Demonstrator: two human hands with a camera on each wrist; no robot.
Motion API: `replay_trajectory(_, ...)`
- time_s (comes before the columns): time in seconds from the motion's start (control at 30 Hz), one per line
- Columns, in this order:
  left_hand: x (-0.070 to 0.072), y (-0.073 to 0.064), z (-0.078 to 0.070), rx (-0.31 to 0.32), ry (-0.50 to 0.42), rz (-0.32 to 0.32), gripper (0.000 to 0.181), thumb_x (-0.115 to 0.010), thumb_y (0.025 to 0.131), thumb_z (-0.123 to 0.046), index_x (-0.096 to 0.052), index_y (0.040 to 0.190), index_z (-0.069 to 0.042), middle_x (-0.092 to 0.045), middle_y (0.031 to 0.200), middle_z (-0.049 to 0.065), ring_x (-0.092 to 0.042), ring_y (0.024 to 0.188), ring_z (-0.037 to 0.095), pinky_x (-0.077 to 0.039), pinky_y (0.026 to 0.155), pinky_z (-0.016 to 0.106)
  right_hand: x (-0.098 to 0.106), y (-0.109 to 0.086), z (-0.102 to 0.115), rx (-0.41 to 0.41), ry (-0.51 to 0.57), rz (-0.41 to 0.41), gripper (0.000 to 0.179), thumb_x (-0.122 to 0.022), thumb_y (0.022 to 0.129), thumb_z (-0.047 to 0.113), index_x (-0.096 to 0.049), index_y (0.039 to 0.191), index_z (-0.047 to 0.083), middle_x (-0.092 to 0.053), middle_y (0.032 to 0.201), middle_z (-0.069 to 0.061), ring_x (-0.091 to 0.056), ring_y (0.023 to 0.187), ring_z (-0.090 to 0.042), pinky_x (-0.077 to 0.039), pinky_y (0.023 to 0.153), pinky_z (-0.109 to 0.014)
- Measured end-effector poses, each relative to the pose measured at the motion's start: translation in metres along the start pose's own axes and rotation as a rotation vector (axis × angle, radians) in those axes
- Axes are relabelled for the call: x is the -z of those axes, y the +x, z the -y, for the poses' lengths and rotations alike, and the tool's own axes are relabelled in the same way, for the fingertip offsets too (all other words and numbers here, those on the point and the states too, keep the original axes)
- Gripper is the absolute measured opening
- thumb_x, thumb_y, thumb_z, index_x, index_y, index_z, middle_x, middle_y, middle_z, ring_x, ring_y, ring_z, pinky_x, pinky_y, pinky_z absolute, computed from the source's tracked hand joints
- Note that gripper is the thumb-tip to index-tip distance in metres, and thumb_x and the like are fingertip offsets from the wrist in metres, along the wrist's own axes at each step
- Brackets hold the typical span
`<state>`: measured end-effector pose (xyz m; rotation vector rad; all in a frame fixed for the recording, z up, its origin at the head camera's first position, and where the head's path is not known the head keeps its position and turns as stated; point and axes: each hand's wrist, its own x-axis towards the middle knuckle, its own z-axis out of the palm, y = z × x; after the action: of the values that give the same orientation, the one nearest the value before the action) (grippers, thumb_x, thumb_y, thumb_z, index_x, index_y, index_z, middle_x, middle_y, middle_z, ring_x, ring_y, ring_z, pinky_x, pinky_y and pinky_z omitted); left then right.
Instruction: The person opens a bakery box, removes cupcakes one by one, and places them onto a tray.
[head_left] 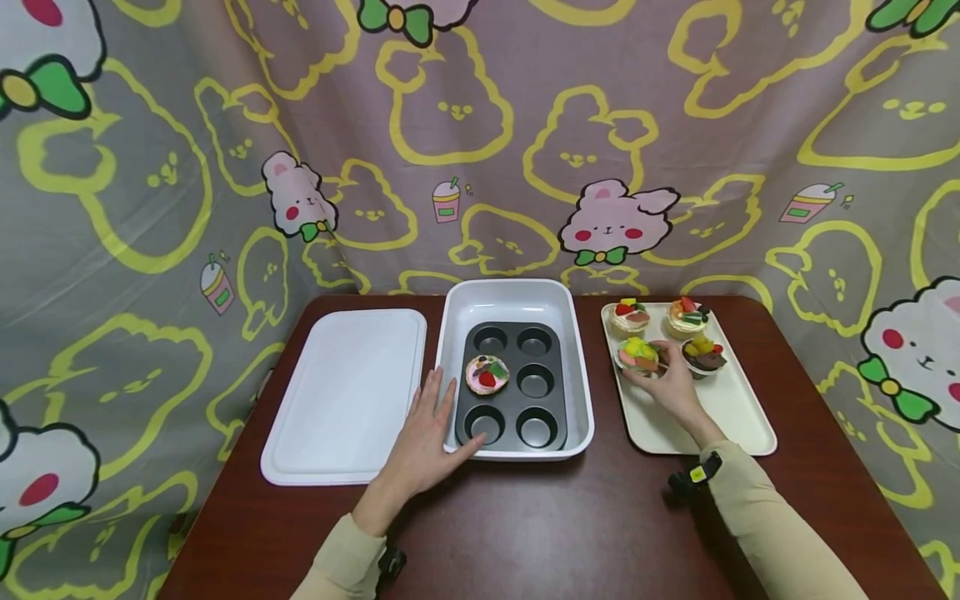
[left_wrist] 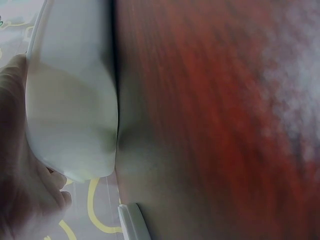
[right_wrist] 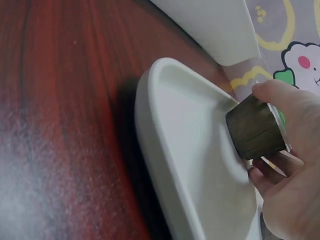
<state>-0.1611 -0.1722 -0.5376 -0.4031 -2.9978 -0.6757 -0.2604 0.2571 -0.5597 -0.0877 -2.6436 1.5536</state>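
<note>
My right hand (head_left: 677, 392) pinches a cupcake (head_left: 634, 350) with yellow and pink topping near the left edge of a cream tray (head_left: 720, 421). Its brown wrapper (right_wrist: 254, 129) shows between thumb and fingers in the right wrist view, tilted and close over the tray. My left hand (head_left: 426, 442), fingers spread, rests at the front left rim of a white basin (head_left: 584, 400). A dark muffin tin (head_left: 512, 358) lies inside the basin. One cupcake (head_left: 487, 375) with pink and red topping sits in the tin's middle left cup; the other cups hold nothing.
On the tray stand a fruit-topped cupcake (head_left: 629, 319) at the back left, another (head_left: 687, 318) at the back right, and a chocolate one (head_left: 703, 357) beside my right hand. Left of the basin lies a white board (head_left: 341, 392). A patterned curtain (head_left: 510, 183) hangs behind the brown table (head_left: 540, 533).
</note>
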Motion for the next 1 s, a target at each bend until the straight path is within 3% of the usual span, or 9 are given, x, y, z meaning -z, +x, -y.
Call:
replay_trajectory(0.2, 0.000, 0.000, 0.000, 0.008, -0.002, 0.009, 0.108, -0.066, 0.094, -0.073, -0.032, 0.173, -0.007, -0.011, 0.187, 0.016, -0.012, 0.175, 0.037, -0.021, 0.140, 0.060, 0.000, -0.002, -0.006, 0.065, -0.059, -0.030, 0.075, -0.081, 0.099, 0.014, -0.040, 0.155, -0.013, -0.051, 0.153, -0.039, -0.051, 0.142, -0.048, -0.042, 0.118, -0.055)
replay_trajectory(0.37, 0.000, 0.001, 0.000, 0.006, 0.005, 0.006, 0.108, -0.066, 0.094, -0.073, -0.033, 0.173, -0.007, -0.012, 0.187, 0.016, -0.012, 0.175, 0.037, -0.022, 0.140, 0.060, 0.002, -0.007, -0.009, 0.115, -0.188, -0.013, 0.074, -0.074, 0.106, 0.025, -0.037, 0.158, -0.013, -0.050, 0.153, -0.041, -0.050, 0.142, -0.056, -0.039, 0.120, -0.069)
replay_trajectory(0.47, -0.001, 0.000, 0.001, 0.003, 0.007, 0.001, 0.108, -0.066, 0.094, -0.073, -0.033, 0.173, -0.007, -0.012, 0.186, 0.017, -0.012, 0.174, 0.037, -0.021, 0.140, 0.060, 0.003, -0.010, -0.010, 0.129, -0.258, 0.016, 0.078, -0.067, 0.110, 0.033, -0.031, 0.163, -0.012, -0.042, 0.160, -0.043, -0.041, 0.152, -0.061, -0.033, 0.126, -0.074)
replay_trajectory(0.67, -0.001, 0.001, 0.000, 0.002, 0.013, 0.003, 0.108, -0.066, 0.094, -0.074, -0.033, 0.173, -0.007, -0.012, 0.186, 0.017, -0.013, 0.174, 0.037, -0.021, 0.140, 0.060, 0.004, -0.015, -0.009, 0.155, -0.319, 0.062, 0.089, -0.056, 0.115, 0.039, -0.009, 0.171, -0.011, -0.017, 0.176, -0.041, -0.020, 0.163, -0.061, -0.021, 0.132, -0.075)
replay_trajectory(0.8, -0.001, 0.001, -0.001, 0.005, 0.011, 0.004, 0.108, -0.066, 0.094, -0.073, -0.033, 0.173, -0.007, -0.012, 0.186, 0.017, -0.013, 0.174, 0.037, -0.022, 0.140, 0.060, 0.003, -0.020, -0.010, 0.193, -0.274, 0.047, 0.098, -0.052, 0.115, 0.051, 0.004, 0.174, -0.004, -0.001, 0.181, -0.036, -0.005, 0.168, -0.056, -0.011, 0.136, -0.072)
replay_trajectory(1.0, 0.000, 0.000, -0.001, 0.004, 0.000, -0.001, 0.108, -0.067, 0.094, -0.072, -0.033, 0.172, -0.006, -0.012, 0.186, 0.018, -0.013, 0.174, 0.038, -0.021, 0.140, 0.061, 0.000, -0.024, -0.006, 0.323, -0.228, -0.013, 0.103, -0.048, 0.112, 0.064, 0.002, 0.175, 0.000, 0.000, 0.183, -0.031, 0.003, 0.171, -0.050, 0.000, 0.140, -0.063)
